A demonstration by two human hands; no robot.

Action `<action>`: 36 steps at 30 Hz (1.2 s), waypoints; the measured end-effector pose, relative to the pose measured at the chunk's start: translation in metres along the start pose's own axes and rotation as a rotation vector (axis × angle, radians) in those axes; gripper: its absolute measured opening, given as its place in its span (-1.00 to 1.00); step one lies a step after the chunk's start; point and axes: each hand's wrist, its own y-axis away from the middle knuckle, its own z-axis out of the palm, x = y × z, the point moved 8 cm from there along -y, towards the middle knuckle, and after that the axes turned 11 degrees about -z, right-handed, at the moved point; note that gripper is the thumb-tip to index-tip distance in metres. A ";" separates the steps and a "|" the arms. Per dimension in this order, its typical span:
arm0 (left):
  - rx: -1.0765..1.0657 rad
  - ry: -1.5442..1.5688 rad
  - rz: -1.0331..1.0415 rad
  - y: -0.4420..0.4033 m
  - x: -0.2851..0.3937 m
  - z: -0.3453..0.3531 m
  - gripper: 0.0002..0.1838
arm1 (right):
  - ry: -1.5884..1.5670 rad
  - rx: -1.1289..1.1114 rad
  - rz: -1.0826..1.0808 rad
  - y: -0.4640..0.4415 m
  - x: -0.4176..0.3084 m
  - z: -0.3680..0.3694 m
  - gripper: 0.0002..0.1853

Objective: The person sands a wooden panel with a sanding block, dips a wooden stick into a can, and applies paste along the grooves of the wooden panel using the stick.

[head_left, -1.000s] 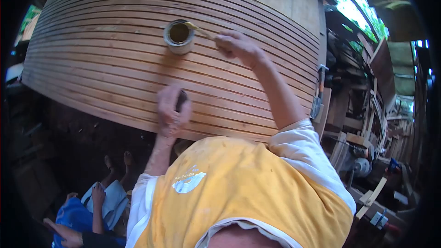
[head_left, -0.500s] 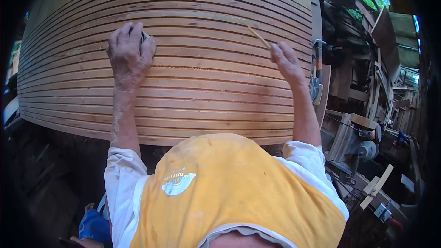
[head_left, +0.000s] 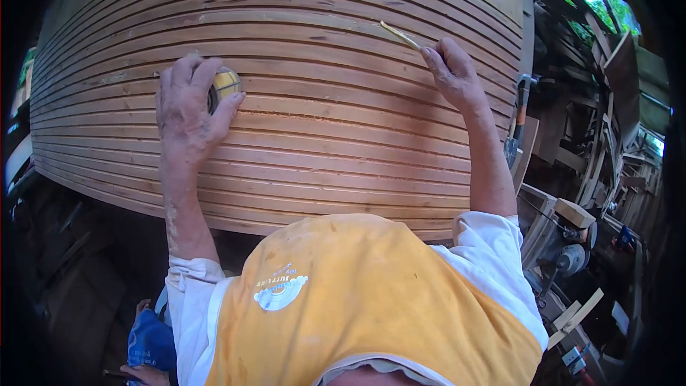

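My left hand (head_left: pixel 189 111) is wrapped round a small round object with a yellow face and dark side (head_left: pixel 227 83), perhaps a tin; its kind is unclear. The object rests on or just above the grooved wooden panel (head_left: pixel 321 136), tilted so its yellow face shows past the thumb. My right hand (head_left: pixel 455 75) pinches a thin pale wooden stick (head_left: pixel 400 34) between thumb and fingers. The stick's free end points up and left over the panel. Fine reddish sawdust lies along some grooves between the two hands.
A hammer (head_left: pixel 519 118) hangs or lies along the panel's right edge. To the right stand a machine with a round disc (head_left: pixel 572 261), crossed wood pieces (head_left: pixel 577 318) and stacked boards. At the lower left is another person's hand (head_left: pixel 146 374) beside blue cloth (head_left: pixel 150 339).
My left hand has shifted slightly toward me and tilted, so more of the round object's yellow face shows. My right hand has moved up a little with the stick. The view has turned slightly.
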 end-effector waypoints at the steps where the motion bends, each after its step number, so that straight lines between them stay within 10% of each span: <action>1: 0.041 -0.017 0.016 -0.004 0.000 0.001 -0.47 | 0.009 0.006 -0.040 -0.008 -0.003 0.006 -0.66; 36: 0.122 0.047 0.010 -0.012 -0.008 0.009 -0.40 | 0.370 0.349 0.331 0.045 -0.018 0.049 -0.68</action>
